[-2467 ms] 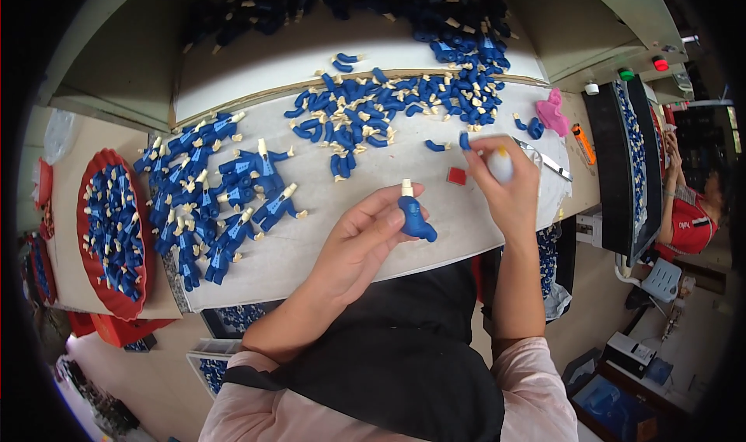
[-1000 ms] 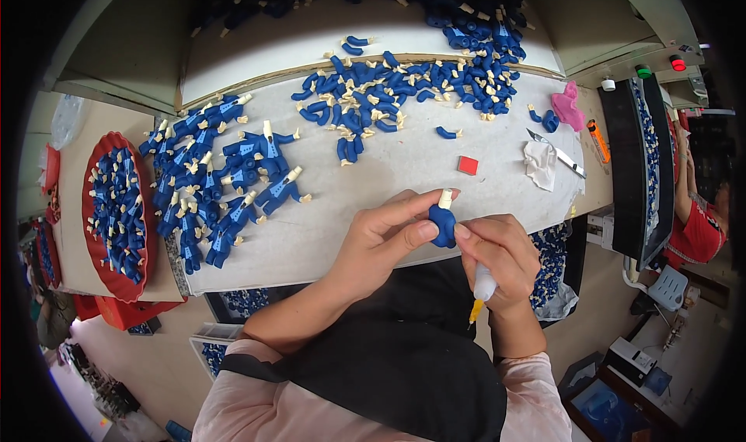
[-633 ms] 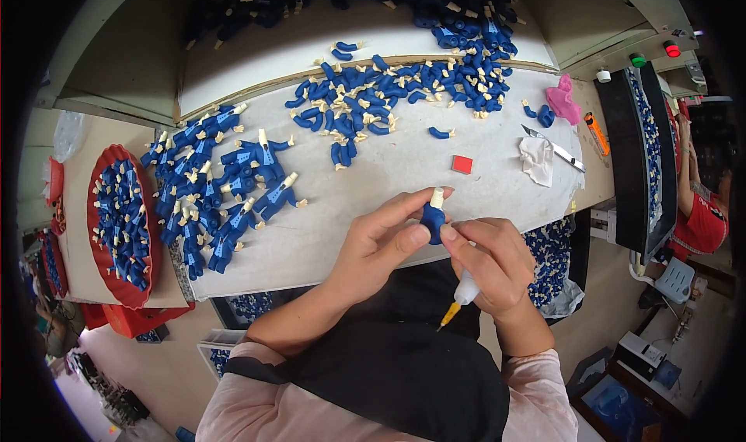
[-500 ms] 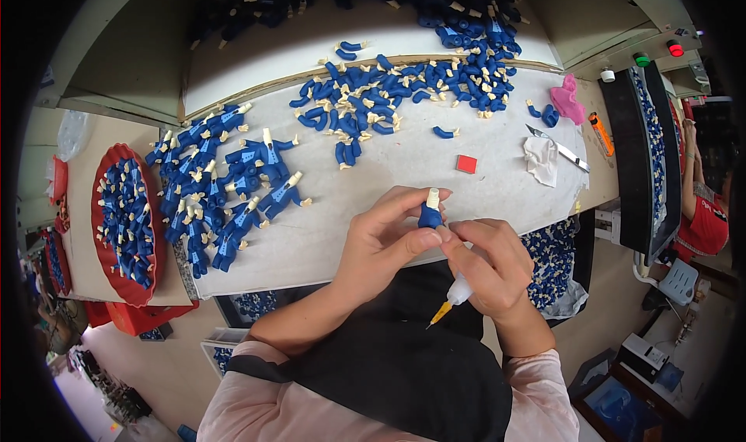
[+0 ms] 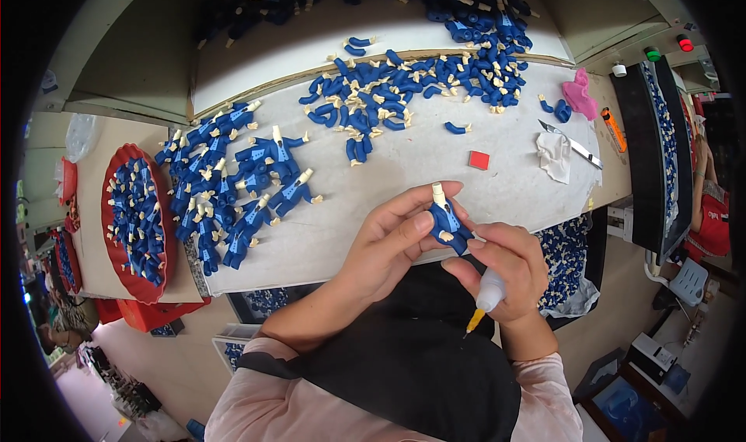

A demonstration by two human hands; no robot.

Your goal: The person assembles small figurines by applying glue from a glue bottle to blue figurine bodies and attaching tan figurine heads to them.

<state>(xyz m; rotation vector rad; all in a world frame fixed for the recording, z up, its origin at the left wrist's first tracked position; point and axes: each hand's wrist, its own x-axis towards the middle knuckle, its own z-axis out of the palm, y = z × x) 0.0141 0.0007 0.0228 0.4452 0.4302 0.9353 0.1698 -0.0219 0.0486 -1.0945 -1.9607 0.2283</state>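
The left hand (image 5: 392, 238) was closed round a blue figure (image 5: 447, 223), thumb on its left side, index finger stretched behind the cream neck. The right hand (image 5: 514, 267) was partly curled round a white bottle (image 5: 491, 289), yellow tip aimed down and back at the apron (image 5: 373, 395), away from the figure. Right thumb and index stood a little apart by the figure's lower end; contact there, couldn't tell.

Key relation: figure sat between both hands, at the near edge of the desk (image 5: 350, 217). Long axis ran neck up and away, slightly left, legs down toward the right hand. Left hand had the upper body; right fingers were nearer the legs. Light-blue front faced up, a small cream hand over the belly.

Farther out: red block (image 5: 479, 160) past the hands, one loose arm (image 5: 457, 128) beyond, then a heap of arms (image 5: 365, 100). To the left, similar figures (image 5: 268, 159), then a red tray (image 5: 132, 283) of blue pieces. To the right, tissue (image 5: 554, 156) beside a knife (image 5: 587, 155).
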